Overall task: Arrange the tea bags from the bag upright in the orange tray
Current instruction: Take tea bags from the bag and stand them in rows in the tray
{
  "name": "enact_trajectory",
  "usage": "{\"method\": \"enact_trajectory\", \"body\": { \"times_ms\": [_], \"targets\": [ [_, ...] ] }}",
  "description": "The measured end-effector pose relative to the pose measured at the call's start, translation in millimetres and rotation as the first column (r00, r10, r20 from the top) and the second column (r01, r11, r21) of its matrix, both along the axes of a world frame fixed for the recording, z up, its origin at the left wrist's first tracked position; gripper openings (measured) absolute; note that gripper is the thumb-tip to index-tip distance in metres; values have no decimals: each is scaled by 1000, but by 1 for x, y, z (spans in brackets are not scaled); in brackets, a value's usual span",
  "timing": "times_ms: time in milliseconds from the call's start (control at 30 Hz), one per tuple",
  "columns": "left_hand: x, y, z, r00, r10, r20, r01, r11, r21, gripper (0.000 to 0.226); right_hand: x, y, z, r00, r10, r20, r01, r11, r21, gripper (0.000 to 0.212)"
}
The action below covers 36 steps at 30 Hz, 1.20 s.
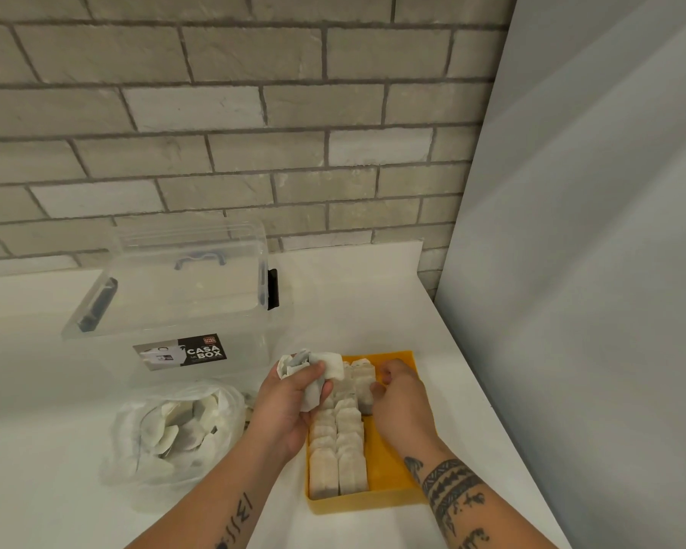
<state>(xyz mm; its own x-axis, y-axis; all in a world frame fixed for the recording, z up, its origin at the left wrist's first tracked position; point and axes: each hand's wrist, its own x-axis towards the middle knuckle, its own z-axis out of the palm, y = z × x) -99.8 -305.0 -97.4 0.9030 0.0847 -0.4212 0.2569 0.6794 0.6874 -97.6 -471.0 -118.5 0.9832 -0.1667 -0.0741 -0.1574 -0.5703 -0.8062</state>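
Clutching bunched tea bags, left grip hovers over the orange tray.

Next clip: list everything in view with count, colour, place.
orange tray: one, orange, front right.
tea bags in tray: many, off-white, upright in rows, left side.
loose tea bags: several, white, over tray's far left corner.
plastic bag: one, clear, left of tray, holds more tea bags.
storage box: one, clear, behind the bag.
counter: one, white.
brick wall: one, grey, behind.
left hand: one, grips loose tea bags.
right hand: one, fingers curled at far tea bags in tray.
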Motion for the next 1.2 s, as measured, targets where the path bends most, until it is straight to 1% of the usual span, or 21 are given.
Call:
{"method": "enact_trajectory", "body": {
  "times_ms": [33, 100, 167, 200, 267, 333, 400, 433, 500, 600, 667, 733, 833, 933, 1000, 1033, 1100, 1167, 1200],
  "targets": [
    [0, -1, 1, 1000, -3, 8, 3, 1000, -3, 36, 0, 1, 6, 999, 16, 42, -17, 1000, 23, 21],
    [0, -4, 4, 999, -22, 32, 23, 1000, -12, 32, -3, 5, 22, 992, 77, 103, -91, 986, 139, 11],
    [0, -8, 6, 995, -71, 68, 71, 997, 5, 30, -6, 11, 34, 984, 134, 117, -162, 946, 280, 12],
    [0, -10, 7, 992, -97, 84, 97, 995, 13, 30, -7, 14, 38, 981, 145, 131, -178, 937, 301, 12],
    [-2, -13, 9, 989, -116, 94, 115, 993, 11, 32, -8, 16, 43, 979, 130, 156, -168, 949, 266, 4],
    [-3, -12, 11, 990, -100, 96, 100, 995, 3, 32, -5, 12, 49, 981, 82, 178, -121, 967, 224, 8],
    [-4, -9, 12, 992, -69, 103, 69, 998, 7, 30, 0, 2, 57, 974, 89, 208, -124, 979, 159, 9],
    [-5, -6, 12, 993, -55, 100, 53, 998, 17, 30, 3, -4, 61, 969, 133, 207, -160, 980, 118, 9],
    [-5, -2, 12, 994, -54, 97, 49, 997, 59, 31, 8, -14, 71, 950, 277, 148, -283, 959, 21, 7],
    [-8, -1, 16, 977, -166, 132, 140, 972, 189, 27, 12, -21, 82, 881, 472, 17, -468, 877, -109, 10],
    [-10, -2, 20, 952, -263, 155, 210, 933, 293, 24, 13, -21, 86, 861, 509, -7, -506, 852, -133, 11],
    [-11, -4, 22, 930, -324, 173, 245, 898, 366, 22, 14, -21, 86, 872, 489, 12, -484, 866, -126, 14],
    [-11, -4, 25, 927, -330, 177, 242, 889, 390, 22, 15, -20, 82, 895, 445, 37, -443, 895, -61, 19],
    [-11, -3, 25, 919, -347, 190, 255, 886, 387, 26, 15, -21, 80, 896, 443, 34, -441, 896, -50, 16],
    [-10, -3, 23, 917, -356, 182, 255, 871, 420, 23, 15, -22, 80, 898, 438, 39, -437, 899, -19, 17],
    [-9, -3, 22, 921, -348, 175, 248, 870, 426, 21, 15, -23, 80, 906, 421, 46, -423, 906, 33, 18],
    [-7, -4, 20, 934, -316, 168, 225, 883, 411, 21, 14, -24, 78, 928, 367, 59, -371, 905, 208, 21],
    [-4, -5, 18, 948, -271, 165, 194, 907, 374, 20, 11, -23, 74, 945, 325, 37, -315, 873, 372, 21],
    [-3, -4, 17, 953, -255, 163, 186, 918, 351, 19, 8, -21, 70, 948, 318, 22, -299, 863, 406, 20]
  ]
}}
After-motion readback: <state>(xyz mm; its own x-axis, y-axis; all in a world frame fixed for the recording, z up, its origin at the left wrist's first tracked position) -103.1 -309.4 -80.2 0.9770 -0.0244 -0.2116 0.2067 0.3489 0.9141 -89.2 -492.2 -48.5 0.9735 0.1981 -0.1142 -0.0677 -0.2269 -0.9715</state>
